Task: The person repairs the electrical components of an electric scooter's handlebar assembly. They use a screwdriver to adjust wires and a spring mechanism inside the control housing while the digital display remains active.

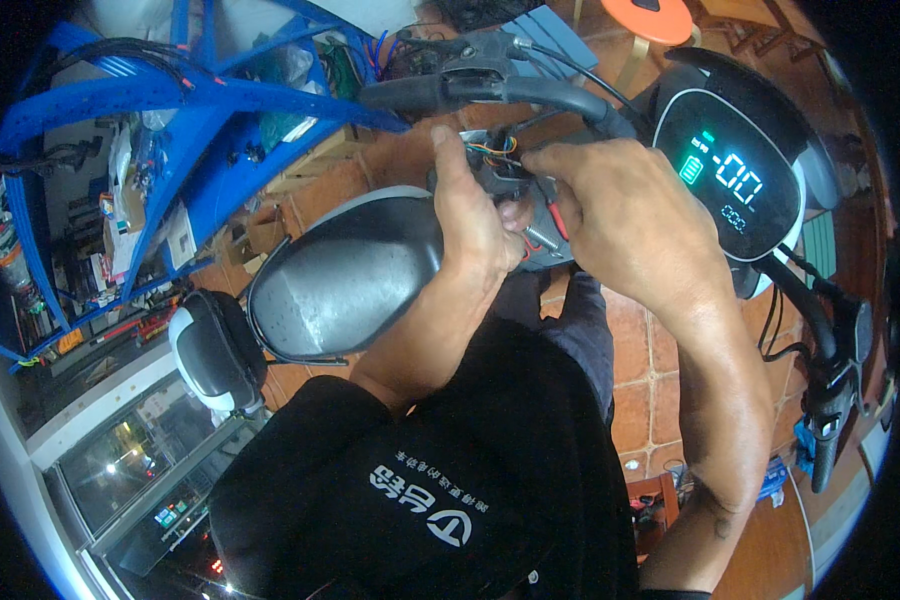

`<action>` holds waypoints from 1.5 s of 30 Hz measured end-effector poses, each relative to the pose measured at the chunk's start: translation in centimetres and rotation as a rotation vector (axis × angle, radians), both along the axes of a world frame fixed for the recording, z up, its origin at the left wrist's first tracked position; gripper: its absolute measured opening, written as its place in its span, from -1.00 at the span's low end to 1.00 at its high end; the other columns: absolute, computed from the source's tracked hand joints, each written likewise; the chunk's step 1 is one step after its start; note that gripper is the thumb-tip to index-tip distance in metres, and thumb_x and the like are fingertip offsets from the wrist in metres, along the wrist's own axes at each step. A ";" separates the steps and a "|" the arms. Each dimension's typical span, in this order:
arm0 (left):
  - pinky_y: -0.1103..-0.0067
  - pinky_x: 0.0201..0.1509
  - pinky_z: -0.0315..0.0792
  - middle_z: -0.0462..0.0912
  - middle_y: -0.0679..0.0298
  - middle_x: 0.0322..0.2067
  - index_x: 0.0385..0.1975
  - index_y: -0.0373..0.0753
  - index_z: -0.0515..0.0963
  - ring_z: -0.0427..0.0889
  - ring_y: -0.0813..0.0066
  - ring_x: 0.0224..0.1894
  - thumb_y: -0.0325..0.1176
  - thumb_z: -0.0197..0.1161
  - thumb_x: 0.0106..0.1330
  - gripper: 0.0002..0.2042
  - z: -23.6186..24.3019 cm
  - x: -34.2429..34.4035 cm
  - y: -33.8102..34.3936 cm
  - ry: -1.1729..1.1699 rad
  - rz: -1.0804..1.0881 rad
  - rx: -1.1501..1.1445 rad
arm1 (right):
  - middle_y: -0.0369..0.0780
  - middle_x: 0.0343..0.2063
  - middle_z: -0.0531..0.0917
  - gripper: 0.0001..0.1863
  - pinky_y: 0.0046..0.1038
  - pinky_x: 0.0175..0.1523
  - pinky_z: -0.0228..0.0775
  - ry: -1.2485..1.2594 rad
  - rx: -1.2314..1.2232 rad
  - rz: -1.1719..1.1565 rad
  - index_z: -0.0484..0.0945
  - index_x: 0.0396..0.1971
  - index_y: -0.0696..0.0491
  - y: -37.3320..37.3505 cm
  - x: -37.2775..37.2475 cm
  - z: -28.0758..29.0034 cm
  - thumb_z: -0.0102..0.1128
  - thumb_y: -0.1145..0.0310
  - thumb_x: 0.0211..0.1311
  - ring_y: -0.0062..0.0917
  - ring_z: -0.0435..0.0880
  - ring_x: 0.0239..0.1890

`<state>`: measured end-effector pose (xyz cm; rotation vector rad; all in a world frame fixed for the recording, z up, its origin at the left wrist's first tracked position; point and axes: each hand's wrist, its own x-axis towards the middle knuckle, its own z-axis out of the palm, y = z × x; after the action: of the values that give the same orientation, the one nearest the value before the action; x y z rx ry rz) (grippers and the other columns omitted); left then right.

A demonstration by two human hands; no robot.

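My left hand (467, 225) is at the middle of an electric scooter, its thumb raised and its fingers curled around a dark part, mostly hidden, beside a bundle of thin coloured wires (505, 150). Just to its right, my right hand (630, 215) is closed, fingertips pinched close to the wires. From under its fingers sticks out a red-handled tool (558, 218); its working end is hidden. A coiled metal spring (542, 238) shows between the two hands. The black seat (355, 280) lies left of my left wrist.
The scooter's lit display (730, 175) stands at right, with a handlebar grip (822, 455) below it and another bar (450, 92) above. Blue metal shelving (200, 105) with cables and packages fills the upper left. An orange round stool (650, 18) is at the top, over tiled floor (650, 400).
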<state>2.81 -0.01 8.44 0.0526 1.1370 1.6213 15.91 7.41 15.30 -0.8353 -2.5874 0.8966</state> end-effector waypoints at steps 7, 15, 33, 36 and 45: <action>0.76 -0.76 0.04 0.48 0.40 -0.60 -0.29 -0.14 0.48 0.21 0.73 -0.78 0.32 -0.31 0.41 -0.38 -0.3 0.1 -0.2 -0.065 0.031 -0.052 | -0.02 -0.40 0.69 -0.69 -0.25 -0.13 0.56 -0.225 -0.113 -0.017 0.63 -0.10 0.14 -0.4 -0.5 2.0 0.12 0.57 0.13 -0.18 0.71 -0.28; 0.78 -0.75 0.02 0.47 0.38 -0.56 -0.32 -0.17 0.46 0.22 0.77 -0.74 0.26 -0.24 0.44 -0.43 -0.5 0.5 -0.3 0.022 0.073 0.018 | 0.01 -0.38 0.69 -0.70 -0.26 -0.12 0.54 -0.041 -0.093 -0.050 0.62 -0.11 0.16 -0.8 0.0 -0.3 0.11 0.57 0.13 -0.16 0.70 -0.29; 0.48 -0.05 0.49 0.62 0.16 -0.26 0.03 -0.34 0.46 0.60 0.40 -0.17 0.17 0.04 0.31 -0.38 -4.4 -0.5 -0.5 0.124 0.119 0.374 | -0.12 -0.55 0.59 -0.65 -0.32 -0.43 0.49 -0.228 -0.007 -0.079 0.60 -0.06 0.05 -1.9 1.5 1.7 0.16 0.56 0.10 -0.31 0.66 -0.54; 0.48 -0.02 0.49 0.62 0.11 -0.22 0.07 -0.37 0.44 0.61 0.36 -0.13 0.17 0.06 0.29 -0.35 -4.8 -0.8 -0.5 0.133 0.119 0.417 | -0.11 -0.52 0.62 -0.60 -0.32 -0.38 0.49 -0.152 -0.149 -0.119 0.58 -0.03 0.04 -1.8 2.4 1.6 0.15 0.63 0.09 -0.31 0.66 -0.51; 0.45 0.01 0.50 0.56 0.02 -0.07 0.07 -0.45 0.44 0.59 0.32 -0.08 0.22 0.06 0.22 -0.26 -5.3 -2.2 0.1 0.223 0.013 0.489 | -0.10 -0.48 0.63 -0.66 -0.26 -0.38 0.50 -0.042 -0.140 -0.141 0.57 -0.10 0.03 -0.7 1.3 0.4 0.17 0.59 0.08 -0.22 0.67 -0.46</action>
<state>0.63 0.11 3.10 0.5549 0.8789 1.9068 17.16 6.67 15.72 -1.0710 -2.4857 1.0373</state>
